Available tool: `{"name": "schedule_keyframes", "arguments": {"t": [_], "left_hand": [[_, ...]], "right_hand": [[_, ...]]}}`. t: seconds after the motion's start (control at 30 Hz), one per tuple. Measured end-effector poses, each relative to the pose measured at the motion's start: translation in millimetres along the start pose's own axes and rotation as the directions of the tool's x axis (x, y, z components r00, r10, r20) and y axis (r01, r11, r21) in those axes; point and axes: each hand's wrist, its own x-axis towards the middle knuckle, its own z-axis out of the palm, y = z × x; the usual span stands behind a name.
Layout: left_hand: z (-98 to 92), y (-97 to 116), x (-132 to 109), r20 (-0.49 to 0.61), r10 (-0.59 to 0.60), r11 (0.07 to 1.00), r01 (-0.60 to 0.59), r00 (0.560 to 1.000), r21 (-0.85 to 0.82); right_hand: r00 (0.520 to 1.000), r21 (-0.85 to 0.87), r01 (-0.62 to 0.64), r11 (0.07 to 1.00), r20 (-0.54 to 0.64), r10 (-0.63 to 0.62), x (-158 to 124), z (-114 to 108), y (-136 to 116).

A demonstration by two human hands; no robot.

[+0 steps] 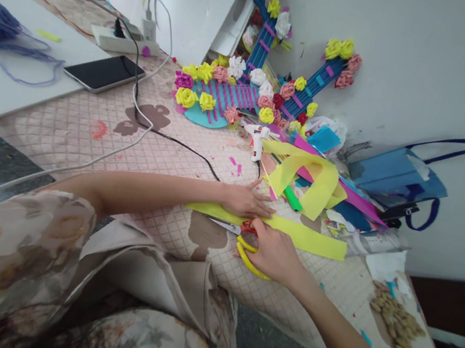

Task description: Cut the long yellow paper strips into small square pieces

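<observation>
A long yellow paper strip lies flat along the near part of the table. My left hand rests on the strip with its fingers stretched out, pressing on its upper side. Just below, my right hand is closed around the handles of a pair of scissors with red and yellow grips. The blades point left, alongside the strip's lower edge; whether they touch the paper I cannot tell. Behind my left hand lies a looped yellow strip, with a white glue gun beside it.
Blue decorated shapes with paper flowers lean at the back against the wall. A tablet or phone, a power strip and cables occupy the left. At right are a blue bag and a pile of peanuts.
</observation>
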Motion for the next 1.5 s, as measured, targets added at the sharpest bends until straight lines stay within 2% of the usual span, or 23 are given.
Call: {"name": "schedule_keyframes", "arguments": {"t": [0.13, 0.27, 0.37, 0.47, 0.67, 0.87, 1.13, 1.27, 1.5], "left_hand": [[-24.7, 6.2, -11.9, -0.06, -0.054, 0.999, 0.054, 0.997, 0.002], [-44.0, 12.6, -48.3, -0.099, -0.069, 0.997, 0.072, 0.993, 0.031], [-42.6, 12.4, -76.0, -0.071, -0.091, 0.994, 0.095, 0.993, 0.055], [-34.8, 8.9, -90.5, -0.035, -0.113, 0.991, 0.115, 0.993, 0.062], [-29.1, 5.6, -92.8, 0.026, -0.184, 0.983, 0.184, 0.983, 0.004], [-29.5, 6.1, -93.8, 0.019, -0.187, 0.982, 0.187, 0.982, 0.008], [-28.7, 7.4, -93.5, 0.049, -0.229, 0.973, 0.229, 0.972, -0.001], [-27.7, 6.6, -94.4, 0.038, -0.21, 0.977, 0.209, 0.977, 0.043], [-27.0, 5.5, -95.3, -0.037, -0.166, 0.985, 0.168, 0.985, 0.038]], "right_hand": [[1.0, 0.001, -0.001, 1.0, -0.013, 0.001, -2.2, -1.2, 0.9], [0.999, 0.022, 0.019, 1.0, -0.048, -0.018, -4.6, 1.1, 2.0], [0.998, 0.034, 0.016, 0.999, -0.068, -0.014, -4.1, 4.1, 1.9], [0.996, 0.033, 0.02, 0.999, -0.083, -0.017, -1.3, 6.4, 0.6], [0.992, 0.018, 0.056, 0.998, -0.112, -0.054, 4.0, 8.2, -0.9], [0.985, -0.038, 0.084, 0.996, -0.145, -0.089, 3.0, 8.5, 3.1], [0.993, -0.015, 0.037, 0.999, -0.113, -0.038, 2.0, 7.6, 1.4], [0.994, 0.016, 0.037, 0.999, -0.103, -0.035, 5.5, 6.2, -3.7], [0.986, 0.001, 0.101, 0.995, -0.13, -0.1, 12.4, 4.7, -9.5]]}}
